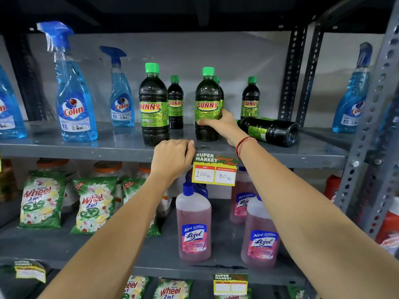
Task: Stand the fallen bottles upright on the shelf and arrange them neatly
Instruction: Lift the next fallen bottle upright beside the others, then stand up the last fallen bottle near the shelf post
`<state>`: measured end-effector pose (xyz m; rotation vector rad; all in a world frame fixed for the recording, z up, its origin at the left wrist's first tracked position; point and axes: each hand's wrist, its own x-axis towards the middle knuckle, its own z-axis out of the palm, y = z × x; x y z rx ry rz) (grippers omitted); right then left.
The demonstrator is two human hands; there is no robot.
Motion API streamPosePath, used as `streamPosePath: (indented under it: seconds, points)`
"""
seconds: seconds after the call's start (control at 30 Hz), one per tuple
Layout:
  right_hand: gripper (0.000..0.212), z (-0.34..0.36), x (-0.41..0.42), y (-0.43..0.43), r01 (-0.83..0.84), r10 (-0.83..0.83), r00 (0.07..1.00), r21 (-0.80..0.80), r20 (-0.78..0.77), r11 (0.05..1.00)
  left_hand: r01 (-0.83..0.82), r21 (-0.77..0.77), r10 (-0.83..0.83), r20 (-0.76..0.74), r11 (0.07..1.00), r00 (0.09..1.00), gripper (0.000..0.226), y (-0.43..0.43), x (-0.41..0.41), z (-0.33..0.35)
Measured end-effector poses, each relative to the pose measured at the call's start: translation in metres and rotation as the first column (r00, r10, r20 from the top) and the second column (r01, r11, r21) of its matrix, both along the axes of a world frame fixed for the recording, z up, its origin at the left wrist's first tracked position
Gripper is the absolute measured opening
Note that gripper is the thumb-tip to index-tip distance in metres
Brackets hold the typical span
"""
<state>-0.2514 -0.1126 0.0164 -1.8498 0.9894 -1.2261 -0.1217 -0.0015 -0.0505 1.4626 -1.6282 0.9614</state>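
- The fallen bottle [269,130] lies on its side at the right of the middle shelf [64,147]. Its bottom points right and toward us; its cap end points left, behind the right wrist.
- The right hand [220,124] is just left of it and nearer than the other. It wraps around a standing bottle [207,104].
- The left hand [172,158] is curled on the shelf edge, holding nothing.
- Another bottle [250,98] stands just behind the fallen one.
- The price tag [214,170] hangs below.

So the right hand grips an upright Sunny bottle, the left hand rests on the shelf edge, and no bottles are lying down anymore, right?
Not quite. The head view shows one Sunny bottle lying on its side, right of the upright Sunny bottle the right hand grips. The left hand does rest on the shelf edge.
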Motion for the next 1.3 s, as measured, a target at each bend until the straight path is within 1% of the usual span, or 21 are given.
streamPosePath:
  seconds: [0.17, 0.33, 0.4, 0.47, 0.5, 0.57, 0.63, 0.67, 0.7, 0.73, 0.77, 0.8, 0.87, 0.9, 0.93, 1.0, 1.03, 1.1, 1.17, 1.2, 1.3]
  points:
    - [0.058, -0.005, -0.014, 0.024, -0.065, 0.065, 0.998, -0.065, 0.003, 0.996, -0.011, -0.039, 0.011, 0.014, 0.999, 1.000, 0.045, 0.000, -0.001, -0.001]
    - [0.058, -0.009, -0.021, 0.040, -0.137, 0.141, 0.989, -0.090, 0.037, 0.986, -0.010, -0.022, 0.011, 0.024, 1.000, 1.000, 0.045, 0.003, -0.001, 0.000]
    - [0.061, -0.008, -0.023, 0.042, -0.157, 0.158, 0.987, -0.096, 0.004, 0.983, -0.006, 0.005, 0.005, 0.033, 1.000, 0.999, 0.047, 0.002, 0.000, 0.001]
    - [0.070, -0.004, -0.030, 0.044, -0.170, 0.164, 0.984, -0.097, -0.068, 0.981, 0.034, 0.019, -0.035, 0.038, 0.999, 0.999, 0.048, 0.003, 0.001, 0.001]
    - [0.078, 0.000, -0.035, 0.043, -0.169, 0.159, 0.982, -0.101, -0.100, 0.980, 0.066, 0.012, -0.066, 0.011, 0.998, 0.998, 0.048, 0.004, 0.002, 0.000]
    - [0.085, 0.012, -0.052, 0.042, -0.110, 0.100, 0.992, -0.144, -0.077, 0.983, 0.108, -0.038, -0.112, -0.132, 0.993, 0.985, 0.044, 0.007, 0.003, -0.003]
    - [0.076, 0.027, -0.071, 0.037, 0.009, -0.022, 0.999, -0.245, -0.048, 0.970, 0.069, -0.151, -0.108, -0.272, 0.986, 0.956, 0.039, 0.012, -0.001, -0.005]
    - [0.068, 0.034, -0.081, 0.033, 0.103, -0.140, 0.985, -0.315, -0.100, 0.944, 0.050, -0.208, -0.110, -0.287, 0.977, 0.952, 0.036, 0.013, -0.008, -0.006]
    - [0.064, 0.040, -0.092, 0.028, 0.180, -0.265, 0.947, -0.383, -0.182, 0.906, 0.047, -0.257, -0.118, -0.267, 0.965, 0.956, 0.034, 0.014, -0.018, -0.004]
    - [0.064, 0.045, -0.100, 0.020, 0.225, -0.359, 0.888, -0.410, -0.288, 0.884, 0.060, -0.287, -0.129, -0.230, 0.956, 0.965, 0.033, 0.014, -0.030, -0.001]
    - [0.068, 0.049, -0.106, 0.011, 0.241, -0.409, 0.815, -0.401, -0.411, 0.884, 0.087, -0.294, -0.145, -0.185, 0.952, 0.972, 0.032, 0.014, -0.043, 0.004]
    - [0.078, 0.051, -0.109, 0.008, 0.243, -0.410, 0.729, -0.353, -0.548, 0.904, 0.128, -0.278, -0.170, -0.132, 0.952, 0.977, 0.031, 0.012, -0.057, 0.008]
    - [0.099, 0.051, -0.113, 0.000, 0.227, -0.335, 0.543, -0.250, -0.770, 0.941, 0.204, -0.195, -0.212, -0.018, 0.959, 0.977, 0.030, 0.004, -0.085, 0.018]
    - [0.101, 0.048, -0.114, -0.004, 0.226, -0.305, 0.471, -0.221, -0.828, 0.949, 0.216, -0.146, -0.214, 0.033, 0.965, 0.976, 0.030, -0.001, -0.099, 0.021]
    - [0.095, 0.047, -0.116, -0.004, 0.234, -0.294, 0.443, -0.207, -0.847, 0.950, 0.214, -0.103, -0.208, 0.072, 0.971, 0.976, 0.030, -0.007, -0.111, 0.023]
    - [0.076, 0.045, -0.119, -0.004, 0.256, -0.330, 0.470, -0.231, -0.819, 0.939, 0.184, -0.029, -0.180, 0.097, 0.982, 0.979, 0.036, -0.019, -0.129, 0.024]
    - [0.070, 0.044, -0.121, -0.006, 0.265, -0.352, 0.489, -0.249, -0.798, 0.932, 0.158, 0.005, -0.158, 0.089, 0.987, 0.983, 0.040, -0.025, -0.134, 0.022]
    - [0.069, 0.043, -0.123, -0.007, 0.292, -0.390, 0.539, -0.268, -0.747, 0.918, 0.091, 0.061, -0.095, 0.051, 0.994, 0.994, 0.049, -0.034, -0.137, 0.016]
    - [0.072, 0.042, -0.123, -0.006, 0.316, -0.415, 0.626, -0.271, -0.660, 0.909, 0.043, 0.085, -0.044, 0.019, 0.995, 0.999, 0.056, -0.039, -0.135, 0.009]
    - [0.072, 0.042, -0.123, -0.006, 0.324, -0.411, 0.685, -0.253, -0.601, 0.912, 0.033, 0.078, -0.034, 0.013, 0.996, 0.999, 0.058, -0.039, -0.134, 0.007]
    - [0.065, 0.045, -0.123, -0.006, 0.303, -0.352, 0.876, -0.190, -0.329, 0.934, 0.023, 0.035, -0.023, 0.015, 0.999, 1.000, 0.056, -0.039, -0.133, 0.003]
